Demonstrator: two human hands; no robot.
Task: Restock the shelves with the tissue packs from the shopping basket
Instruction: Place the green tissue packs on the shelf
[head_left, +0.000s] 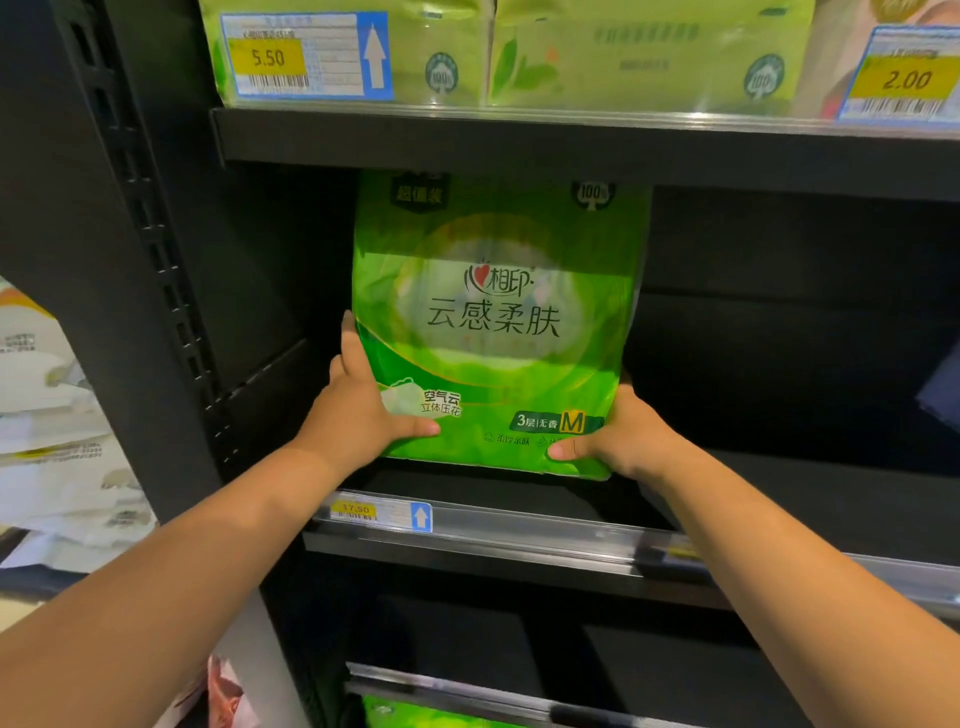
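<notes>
Dim shelving, overhead glare, bowed blurry edges

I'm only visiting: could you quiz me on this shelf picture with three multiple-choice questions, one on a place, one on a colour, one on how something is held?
1. Where is the green tissue pack? A. On the floor. B. In the opening below the upper shelf. C. In a basket.
2. What colour backs the 5.50 on the price tag? A. Yellow. B. Red. C. Black.
3. How is the pack held? A. By nobody. B. By one hand from above. C. By the left hand and right hand at its lower corners.
Answers: 1 B, its top hides behind that shelf's front edge; 2 A, the digits sit on yellow; 3 C, a thumb lies across each lower corner.
</notes>
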